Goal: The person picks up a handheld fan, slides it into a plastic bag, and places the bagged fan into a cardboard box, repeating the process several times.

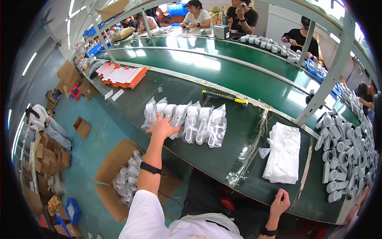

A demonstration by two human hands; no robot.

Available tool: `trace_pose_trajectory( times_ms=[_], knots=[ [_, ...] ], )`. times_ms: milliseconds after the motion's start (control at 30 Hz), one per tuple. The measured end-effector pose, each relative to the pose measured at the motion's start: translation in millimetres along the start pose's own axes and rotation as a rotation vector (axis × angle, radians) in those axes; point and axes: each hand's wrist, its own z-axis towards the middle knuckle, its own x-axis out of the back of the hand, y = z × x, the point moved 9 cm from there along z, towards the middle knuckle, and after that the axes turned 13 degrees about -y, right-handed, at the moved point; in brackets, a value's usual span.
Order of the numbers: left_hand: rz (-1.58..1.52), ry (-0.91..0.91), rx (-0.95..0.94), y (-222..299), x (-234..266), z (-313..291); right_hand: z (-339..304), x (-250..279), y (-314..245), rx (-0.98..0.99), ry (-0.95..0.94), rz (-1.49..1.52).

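Observation:
My left hand (162, 128) reaches over the table with its fingers spread, touching the left part of a row of white handheld devices in clear plastic bags (192, 123). Its palm hides some of their lower ends. Each device has a rounded head and a narrower handle. Off to the right, my right hand (280, 203) hangs by the table's front edge with curled fingers, and nothing shows in it. Just beyond it lies a flat stack of white plastic bags (283, 155).
A yellow and blue hammer (227, 97) lies behind the row. Orange-and-white flat boxes (121, 75) are at the far left, many unbagged devices (344, 153) at the right. A cardboard box (109, 163) of devices stands below left. Beyond the green conveyor (191, 57), people work.

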Motion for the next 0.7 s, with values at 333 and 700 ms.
trace_pose_trajectory(
  times_ms=[333,700],
  knots=[
    [0.056,-0.03,0.017,-6.8,8.3,7.9,0.6,-0.8,-7.3,-0.031,-0.022,-0.01],
    [0.014,0.219,-0.173,-24.7,-6.5,50.1,-0.6,0.4,-9.2,-0.003,0.01,-0.023]
  ],
)
